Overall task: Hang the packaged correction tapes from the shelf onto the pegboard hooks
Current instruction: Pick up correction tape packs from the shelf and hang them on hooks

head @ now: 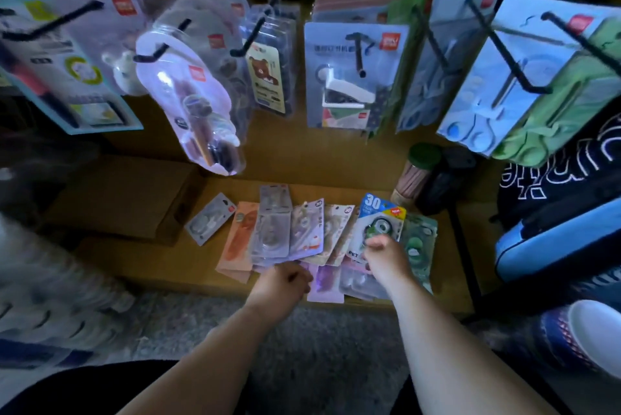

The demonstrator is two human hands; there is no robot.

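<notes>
Several packaged correction tapes lie fanned out on the wooden shelf (161, 266). My right hand (386, 256) pinches the lower edge of a blue-topped pack marked 30 (381, 216), tilted up off the pile. My left hand (285, 283) is curled at the near edge of the pile, over a purple pack (327, 283); whether it holds a pack is hidden. An orange pack (238, 236), a grey pack (210, 223) and a green pack (418, 240) lie in the spread. Above, black pegboard hooks (358, 51) carry hanging stationery packs.
A brown cardboard box (127, 196) sits at the left of the shelf. A jar with a green lid (418, 172) stands behind the tapes. A black bag with white lettering (564, 172) and a blue case (554, 240) are at the right. White packs blur at the left.
</notes>
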